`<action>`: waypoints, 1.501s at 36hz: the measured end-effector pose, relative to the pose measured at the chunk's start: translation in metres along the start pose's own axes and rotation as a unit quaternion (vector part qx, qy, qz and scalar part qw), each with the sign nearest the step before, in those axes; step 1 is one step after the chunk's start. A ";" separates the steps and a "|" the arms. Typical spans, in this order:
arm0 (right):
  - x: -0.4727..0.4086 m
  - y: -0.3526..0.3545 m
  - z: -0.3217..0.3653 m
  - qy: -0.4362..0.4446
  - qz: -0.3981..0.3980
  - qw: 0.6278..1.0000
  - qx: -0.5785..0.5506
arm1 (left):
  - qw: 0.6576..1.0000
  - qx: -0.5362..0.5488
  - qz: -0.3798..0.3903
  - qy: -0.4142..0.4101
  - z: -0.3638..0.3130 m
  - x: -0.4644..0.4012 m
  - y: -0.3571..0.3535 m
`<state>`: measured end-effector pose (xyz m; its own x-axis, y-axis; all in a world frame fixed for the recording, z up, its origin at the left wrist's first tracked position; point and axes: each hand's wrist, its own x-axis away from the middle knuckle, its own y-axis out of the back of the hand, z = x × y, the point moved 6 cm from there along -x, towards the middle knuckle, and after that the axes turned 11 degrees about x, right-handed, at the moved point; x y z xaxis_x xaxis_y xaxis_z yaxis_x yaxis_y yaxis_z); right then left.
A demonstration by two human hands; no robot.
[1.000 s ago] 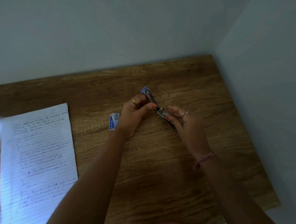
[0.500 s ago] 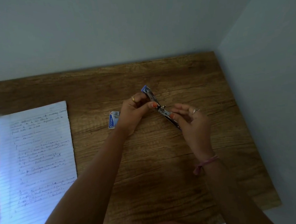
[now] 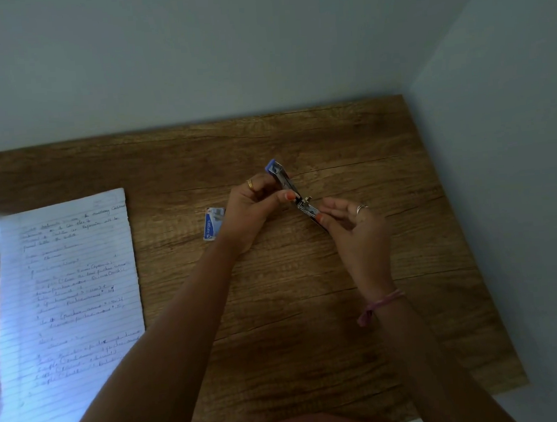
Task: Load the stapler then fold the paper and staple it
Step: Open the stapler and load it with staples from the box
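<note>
Stapler (image 3: 289,190) held opened out above mid-bench (image 3: 310,307), long axis far-left to near-right: left hand (image 3: 254,209) grips far half, right hand (image 3: 354,225) pinches near end (staples not discernible).

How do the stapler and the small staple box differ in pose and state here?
The stapler is held above the table in both hands; the staple box lies flat, untouched. The stapler is swung open, its metal track exposed; whether the staple box is open can't be told. Both show blue.
</note>
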<state>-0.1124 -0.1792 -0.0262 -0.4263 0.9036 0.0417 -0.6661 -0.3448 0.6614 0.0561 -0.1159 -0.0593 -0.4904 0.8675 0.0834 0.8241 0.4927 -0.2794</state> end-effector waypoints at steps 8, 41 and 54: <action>0.005 0.002 0.011 0.053 -0.016 0.995 0.083 | 1.000 -0.003 -0.001 0.002 -0.002 0.001 0.000; -0.015 0.013 -0.003 0.206 0.202 0.939 0.188 | 0.999 -0.016 -0.031 0.015 0.003 -0.001 0.004; -0.003 0.044 -0.017 0.217 0.140 0.953 0.160 | 0.999 -0.023 -0.033 0.006 -0.001 0.000 0.003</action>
<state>-0.1503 -0.2018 -0.0095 -0.8187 0.5739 -0.0181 -0.2989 -0.3991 0.8668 0.0587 -0.1145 -0.0595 -0.5409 0.8337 0.1111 0.8024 0.5511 -0.2289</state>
